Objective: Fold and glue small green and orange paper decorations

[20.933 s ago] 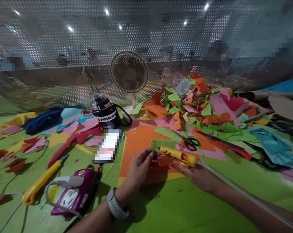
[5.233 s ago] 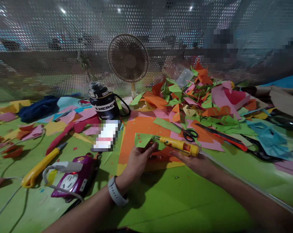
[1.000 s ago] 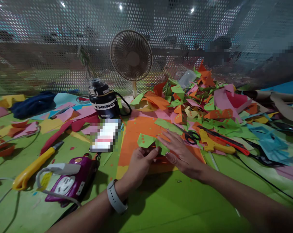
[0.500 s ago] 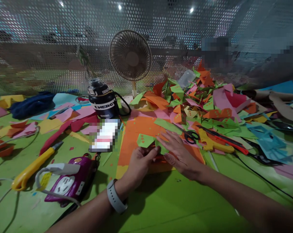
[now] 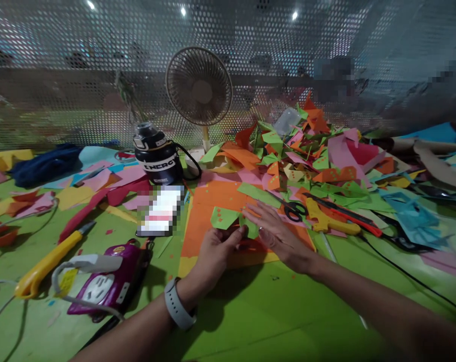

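My left hand [image 5: 218, 251], with a pale watch strap at its wrist, pinches a folded green paper piece [image 5: 225, 217] between thumb and fingers. Small orange dots mark that piece's left side. My right hand [image 5: 277, 235] lies with fingers stretched out, its fingertips at the right side of the same paper. Beneath both hands is a sheet of orange paper [image 5: 201, 221] on the green table. Part of the green piece is hidden behind my fingers. Black-handled scissors [image 5: 294, 211] and a yellow glue gun [image 5: 331, 221] lie just right of my right hand.
A heap of cut and folded paper [image 5: 288, 156] spreads behind the sheet. A fan [image 5: 200, 88] and a dark bottle [image 5: 158, 158] stand at the back. On the left are a phone [image 5: 162, 211], a purple power strip [image 5: 112, 279] and a yellow-handled tool [image 5: 50, 261] with cables.
The whole view has shifted slightly, so things sit a little further left. Both hands keep nearly the same pose around the green paper.
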The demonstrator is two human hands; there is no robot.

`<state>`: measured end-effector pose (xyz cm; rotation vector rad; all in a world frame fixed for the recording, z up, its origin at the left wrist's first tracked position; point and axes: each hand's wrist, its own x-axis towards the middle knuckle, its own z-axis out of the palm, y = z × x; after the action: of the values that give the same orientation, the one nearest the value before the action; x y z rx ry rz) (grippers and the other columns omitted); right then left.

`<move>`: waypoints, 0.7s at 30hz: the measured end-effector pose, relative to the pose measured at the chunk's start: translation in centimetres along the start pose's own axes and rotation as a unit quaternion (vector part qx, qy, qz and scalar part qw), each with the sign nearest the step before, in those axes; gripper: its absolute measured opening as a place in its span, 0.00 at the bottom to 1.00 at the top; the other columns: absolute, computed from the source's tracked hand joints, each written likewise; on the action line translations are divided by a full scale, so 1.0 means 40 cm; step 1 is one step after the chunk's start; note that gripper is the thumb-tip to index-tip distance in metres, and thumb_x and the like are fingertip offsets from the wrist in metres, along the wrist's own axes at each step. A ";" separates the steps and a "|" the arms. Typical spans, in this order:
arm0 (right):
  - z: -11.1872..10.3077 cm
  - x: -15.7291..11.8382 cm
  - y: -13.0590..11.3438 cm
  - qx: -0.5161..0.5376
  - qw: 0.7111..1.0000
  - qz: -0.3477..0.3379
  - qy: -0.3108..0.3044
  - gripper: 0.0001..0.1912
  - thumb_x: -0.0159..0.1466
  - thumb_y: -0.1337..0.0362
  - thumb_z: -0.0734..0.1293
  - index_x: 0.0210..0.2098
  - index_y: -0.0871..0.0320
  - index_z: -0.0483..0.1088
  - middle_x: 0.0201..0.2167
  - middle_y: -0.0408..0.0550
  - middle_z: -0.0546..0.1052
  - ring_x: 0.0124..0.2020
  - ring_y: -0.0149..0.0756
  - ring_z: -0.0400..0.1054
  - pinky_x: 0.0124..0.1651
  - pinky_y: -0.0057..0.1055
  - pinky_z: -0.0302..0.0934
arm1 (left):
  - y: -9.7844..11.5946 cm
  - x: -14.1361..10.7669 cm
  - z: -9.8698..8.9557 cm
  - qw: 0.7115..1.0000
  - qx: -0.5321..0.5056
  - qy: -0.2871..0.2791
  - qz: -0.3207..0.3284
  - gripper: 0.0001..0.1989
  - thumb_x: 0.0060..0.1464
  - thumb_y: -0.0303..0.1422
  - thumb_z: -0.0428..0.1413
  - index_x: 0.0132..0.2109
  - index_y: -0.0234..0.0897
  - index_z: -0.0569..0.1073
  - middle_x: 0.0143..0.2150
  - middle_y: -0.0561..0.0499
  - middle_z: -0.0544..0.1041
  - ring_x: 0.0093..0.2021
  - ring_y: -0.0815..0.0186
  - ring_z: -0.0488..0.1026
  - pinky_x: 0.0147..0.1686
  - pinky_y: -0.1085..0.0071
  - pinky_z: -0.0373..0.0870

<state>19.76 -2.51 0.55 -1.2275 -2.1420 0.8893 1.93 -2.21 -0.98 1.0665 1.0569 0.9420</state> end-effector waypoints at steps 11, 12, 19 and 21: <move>0.009 -0.001 0.011 -0.059 0.998 -0.029 0.003 0.34 0.66 0.40 0.49 0.66 0.49 0.53 0.69 0.46 0.52 0.70 0.43 0.32 0.68 0.54 0.29 | -0.015 0.005 -0.001 1.000 -0.018 0.003 0.011 0.15 0.48 0.40 0.61 0.22 0.33 0.74 0.18 0.52 0.71 0.20 0.72 0.61 0.23 0.74 0.57; 0.010 -0.002 0.012 -0.058 0.998 -0.031 0.003 0.33 0.67 0.41 0.49 0.66 0.48 0.52 0.69 0.45 0.51 0.70 0.43 0.32 0.68 0.55 0.29 | -0.012 0.004 0.001 0.999 -0.029 -0.003 0.012 0.14 0.48 0.40 0.62 0.23 0.33 0.75 0.19 0.52 0.71 0.21 0.72 0.62 0.23 0.74 0.58; 0.014 -0.003 0.014 -0.088 0.995 -0.036 0.006 0.32 0.68 0.42 0.50 0.66 0.49 0.52 0.69 0.47 0.51 0.70 0.46 0.32 0.68 0.56 0.30 | -0.002 0.000 0.009 0.997 -0.080 -0.010 0.007 0.12 0.45 0.39 0.63 0.26 0.33 0.76 0.22 0.52 0.74 0.22 0.72 0.64 0.25 0.74 0.61; 0.014 -0.002 0.013 -0.096 0.995 -0.035 0.004 0.33 0.67 0.42 0.50 0.67 0.51 0.52 0.69 0.48 0.51 0.70 0.46 0.32 0.68 0.55 0.30 | 0.001 0.000 0.010 0.996 -0.091 -0.014 0.004 0.13 0.44 0.39 0.64 0.25 0.33 0.75 0.20 0.53 0.73 0.21 0.72 0.64 0.24 0.75 0.61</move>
<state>19.70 -2.53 -0.22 -1.2349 -2.2918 0.6597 2.32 -2.28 -0.87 0.9309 0.9246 1.0070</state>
